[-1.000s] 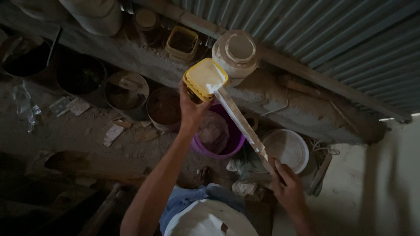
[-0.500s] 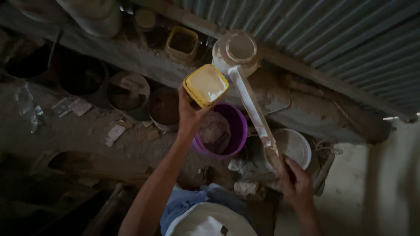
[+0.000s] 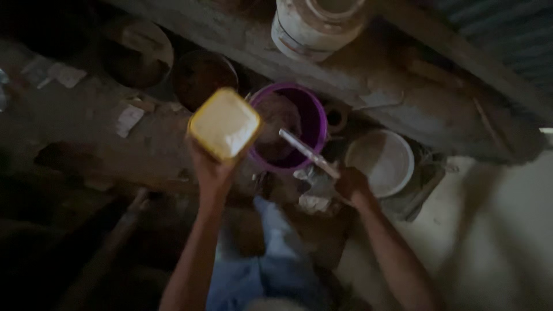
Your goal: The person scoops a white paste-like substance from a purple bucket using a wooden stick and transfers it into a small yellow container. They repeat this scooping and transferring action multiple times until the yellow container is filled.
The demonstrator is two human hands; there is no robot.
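Left fingers (image 3: pixel 208 167) grip yellow tub (image 3: pixel 224 123) (underneath it).

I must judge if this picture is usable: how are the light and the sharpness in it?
Head view: dim overall, the left side nearly black; motion blur softens the left hand, its yellow tub and the stick in the right hand; brightest are the pale floor and white bowl.

Tub (image 3: pixel 224 122) held up in the left hand (image 3: pixel 212 173), left of the bucket (image 3: pixel 288 128). Stick (image 3: pixel 308 153) in the right hand (image 3: pixel 351 185), its far end over the bucket. Bowl (image 3: pixel 380 162) right of the bucket. Jar (image 3: pixel 314 26) on the beam (image 3: pixel 415 103) behind. 2 pots (image 3: pixel 173 63) left of the bucket.
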